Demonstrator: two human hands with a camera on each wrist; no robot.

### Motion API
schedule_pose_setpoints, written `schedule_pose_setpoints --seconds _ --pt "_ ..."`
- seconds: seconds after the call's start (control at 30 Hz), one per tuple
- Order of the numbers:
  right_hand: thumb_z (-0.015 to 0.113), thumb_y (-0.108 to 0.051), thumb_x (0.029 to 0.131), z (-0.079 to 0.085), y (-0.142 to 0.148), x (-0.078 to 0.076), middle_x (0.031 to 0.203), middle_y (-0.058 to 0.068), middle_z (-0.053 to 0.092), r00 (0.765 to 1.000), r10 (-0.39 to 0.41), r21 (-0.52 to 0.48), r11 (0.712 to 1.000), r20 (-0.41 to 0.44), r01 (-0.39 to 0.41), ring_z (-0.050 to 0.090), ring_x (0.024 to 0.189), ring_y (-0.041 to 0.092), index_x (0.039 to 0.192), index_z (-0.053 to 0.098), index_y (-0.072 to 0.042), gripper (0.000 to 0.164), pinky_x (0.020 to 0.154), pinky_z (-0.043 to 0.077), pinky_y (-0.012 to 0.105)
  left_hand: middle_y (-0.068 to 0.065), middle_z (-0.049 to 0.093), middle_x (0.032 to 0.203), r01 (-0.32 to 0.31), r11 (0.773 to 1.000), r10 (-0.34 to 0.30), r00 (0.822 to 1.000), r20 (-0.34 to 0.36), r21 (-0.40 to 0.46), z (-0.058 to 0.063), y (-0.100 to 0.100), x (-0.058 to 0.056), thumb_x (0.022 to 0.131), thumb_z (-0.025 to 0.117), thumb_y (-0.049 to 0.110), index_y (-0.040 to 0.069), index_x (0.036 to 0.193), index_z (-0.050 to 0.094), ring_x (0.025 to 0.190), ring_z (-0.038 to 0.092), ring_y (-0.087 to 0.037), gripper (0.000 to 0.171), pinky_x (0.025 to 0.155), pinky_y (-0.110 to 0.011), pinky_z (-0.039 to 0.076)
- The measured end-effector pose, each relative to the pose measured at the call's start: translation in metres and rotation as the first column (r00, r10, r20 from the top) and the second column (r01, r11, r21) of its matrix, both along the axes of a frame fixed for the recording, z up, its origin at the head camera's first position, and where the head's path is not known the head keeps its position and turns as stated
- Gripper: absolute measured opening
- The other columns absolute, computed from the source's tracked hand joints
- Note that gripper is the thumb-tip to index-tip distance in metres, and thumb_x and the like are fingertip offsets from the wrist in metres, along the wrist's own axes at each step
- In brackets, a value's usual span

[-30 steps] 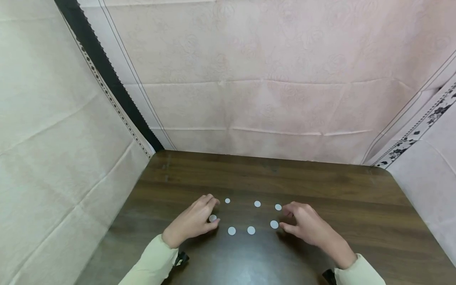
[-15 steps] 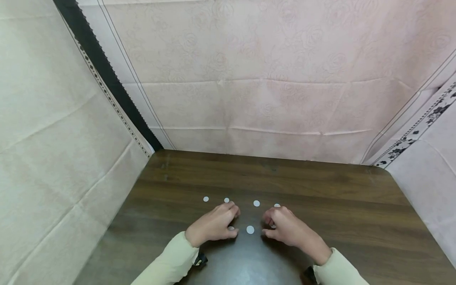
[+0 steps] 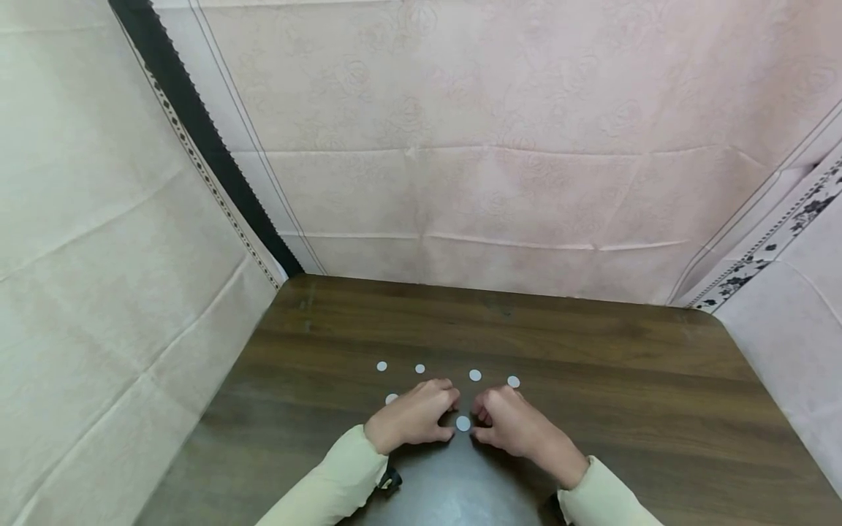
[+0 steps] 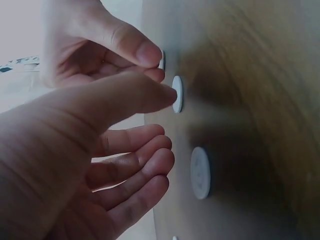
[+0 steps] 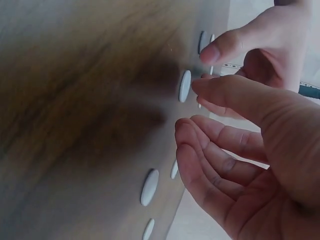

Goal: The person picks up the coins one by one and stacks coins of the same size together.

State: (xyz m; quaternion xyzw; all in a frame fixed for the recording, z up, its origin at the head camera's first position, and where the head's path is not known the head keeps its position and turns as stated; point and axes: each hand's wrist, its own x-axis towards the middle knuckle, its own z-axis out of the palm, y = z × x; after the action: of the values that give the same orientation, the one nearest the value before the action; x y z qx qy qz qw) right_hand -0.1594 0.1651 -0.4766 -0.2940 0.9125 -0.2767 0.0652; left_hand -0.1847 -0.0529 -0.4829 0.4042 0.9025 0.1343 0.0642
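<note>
Several flat white round discs lie on the brown wooden table. My left hand (image 3: 416,416) hovers over the left part of the group, thumb and fingers loosely bent with nothing between them. Facing it, my right hand (image 3: 520,427) is held the same way, also holding nothing. One disc (image 3: 463,424) lies between the two thumbs. In the left wrist view the left thumb's tip overlaps a disc (image 4: 178,95); whether it touches cannot be told. The right wrist view has a disc (image 5: 185,86) just beyond the right thumb. Some discs are hidden under the hands.
A row of discs, among them one at the far left (image 3: 381,366) and one at the right (image 3: 513,381), lies beyond the hands. The brown table (image 3: 592,343) is bounded by a pale cloth at the back (image 3: 493,183) and cloths on both sides.
Both hands have moved inward from the outer sides of the group and now nearly meet near its middle. The far-left disc has come into view. The visible discs stay in place.
</note>
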Motion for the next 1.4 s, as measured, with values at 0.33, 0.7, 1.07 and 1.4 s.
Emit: schedule_pose_setpoints --seconds 0.33,0.7,1.07,1.4 --pt "0.082 -0.002 0.082 -0.006 -0.008 0.002 0.08 0.006 0.075 0.999 -0.03 0.015 0.999 -0.018 0.03 0.07 0.071 0.007 0.089 0.075 0.0 0.01 0.062 0.055 0.021 0.008 0.047 0.081 0.006 0.999 -0.007 1.0 0.03 0.037 -0.006 0.006 -0.002 0.088 0.077 0.011 0.012 0.082 0.065 0.072 0.043 -0.005 0.014 0.063 -0.016 0.037" --pt "0.081 0.001 0.079 -0.01 -0.01 0.001 0.074 0.0 0.072 0.997 -0.036 -0.007 0.999 -0.07 0.036 0.065 0.067 0.002 0.082 0.074 -0.006 0.01 0.06 0.052 0.02 0.008 0.048 0.078 -0.022 0.999 0.019 0.998 0.065 0.047 -0.005 0.014 0.001 0.089 0.078 0.01 0.013 0.079 0.066 0.07 0.044 -0.004 0.016 0.059 -0.016 0.037" --pt "0.078 0.001 0.079 -0.009 -0.013 0.006 0.066 -0.009 0.064 0.998 -0.046 -0.019 0.999 -0.047 0.045 0.052 0.06 -0.006 0.08 0.072 -0.01 0.012 0.056 0.047 0.019 0.009 0.051 0.079 -0.025 0.999 0.024 0.999 0.038 0.039 -0.007 0.015 0.008 0.087 0.082 0.013 0.019 0.079 0.067 0.072 0.045 -0.004 0.018 0.063 -0.017 0.038" --pt "0.076 0.001 0.076 -0.01 -0.016 0.016 0.061 -0.014 0.053 0.998 -0.064 -0.015 0.998 -0.025 0.063 0.044 0.055 -0.004 0.071 0.064 -0.015 0.021 0.051 0.042 0.019 0.006 0.06 0.083 -0.033 0.998 0.036 0.998 -0.043 0.055 -0.01 0.016 0.022 0.083 0.083 0.016 0.017 0.078 0.066 0.075 0.055 -0.008 0.018 0.068 -0.021 0.046"
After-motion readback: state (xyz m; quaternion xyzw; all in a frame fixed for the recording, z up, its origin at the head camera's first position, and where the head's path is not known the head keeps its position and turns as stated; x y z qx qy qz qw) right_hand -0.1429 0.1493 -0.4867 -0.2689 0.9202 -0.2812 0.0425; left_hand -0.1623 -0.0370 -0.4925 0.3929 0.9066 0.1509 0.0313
